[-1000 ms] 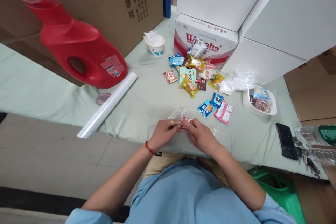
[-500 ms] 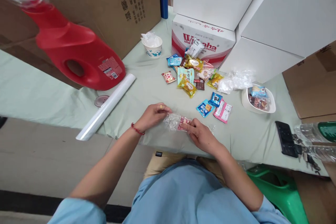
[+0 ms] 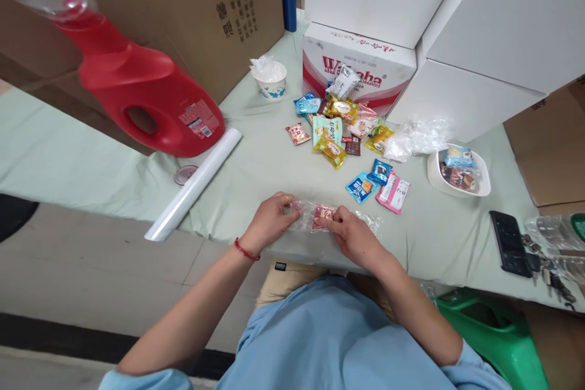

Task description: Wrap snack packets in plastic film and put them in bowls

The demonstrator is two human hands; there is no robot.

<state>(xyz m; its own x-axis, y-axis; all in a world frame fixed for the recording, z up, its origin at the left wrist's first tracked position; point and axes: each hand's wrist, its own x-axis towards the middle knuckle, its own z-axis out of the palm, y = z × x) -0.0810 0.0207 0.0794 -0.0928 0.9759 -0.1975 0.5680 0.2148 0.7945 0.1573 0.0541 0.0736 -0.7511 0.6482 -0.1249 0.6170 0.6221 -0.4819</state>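
The pink snack packet (image 3: 323, 217) lies on the green cloth (image 3: 269, 177), close to the near edge of the table, wrapped in a piece of clear plastic wrap (image 3: 307, 217). The left hand (image 3: 269, 225) pinches the left end of the wrap with bent fingers. The right hand (image 3: 354, 236) pinches the packet's right side through the wrap. Both hands rest on the cloth, just in front of the person's blue shirt (image 3: 333, 335).

Past the hands there is a bare strip of cloth. Then comes a pile of snacks (image 3: 340, 128) in bright wrappers, which sits right against a red and white box (image 3: 361, 70). A blue snack (image 3: 361, 187) and a pink and white snack (image 3: 393, 192) lie a bit nearer, to the right of the hands and apart from them. A white bowl (image 3: 479, 186) with snacks in it sits further right, and a bunch of crumpled plastic (image 3: 414, 140) lies beside it.

To the left, a roll of clear wrap (image 3: 194, 183) lies slanted, with its near end poking out over the table edge. A big red jug (image 3: 141, 94) stands behind it, leaning on a brown carton (image 3: 192, 6). A paper cup (image 3: 269, 79) sits well back. Between the roll and the hands the cloth is bare.

At the far right edge lie a black phone (image 3: 507, 242) and keys (image 3: 551, 274). A green stool (image 3: 498, 332) stands below the table by the person's right arm.
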